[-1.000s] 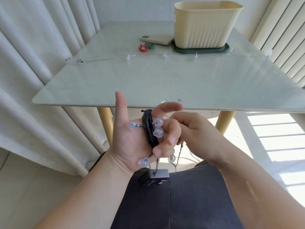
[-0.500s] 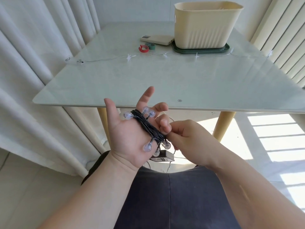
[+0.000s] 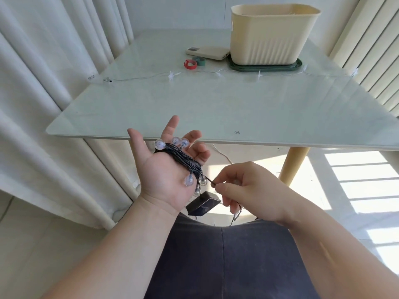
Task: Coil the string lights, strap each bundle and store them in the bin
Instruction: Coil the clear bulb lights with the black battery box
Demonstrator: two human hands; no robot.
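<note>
Sunlit curtains [image 3: 43,87] and a glass-topped table [image 3: 216,108] framed the work, which took place below the table's near edge, over the person's lap.

The right hand's [image 3: 246,186] thumb and forefinger tips [image 3: 218,186] pinched the free wire [image 3: 208,180] close to the coil, with the other fingers curled loosely beneath. From that pinch the coil of dark string lights [image 3: 183,158] lay at ten o'clock, just beside it. The coil's long axis ran from ten to four o'clock across the left palm, from the gap beside the thumb down to the little-finger edge. Clear globe bulbs clustered at both ends.

The left hand [image 3: 162,171] was palm up, thumb and forefinger splayed wide, the lower fingers bent a little beside the coil, serving as a former rather than gripping. The battery box [image 3: 203,206] dangled at seven o'clock from the pinch, below the left wrist.

The next wrap would likely need the right hand, the nearer one, to carry the wire round the left hand along that same diagonal.

Farther off, at twelve o'clock on the table, lay a red strap [image 3: 190,64] and a green strap [image 3: 199,60], with a star-shaped light string [image 3: 172,74] stretched out in front of them. The cream bin [image 3: 272,35] stood at one o'clock, well apart from both hands.
</note>
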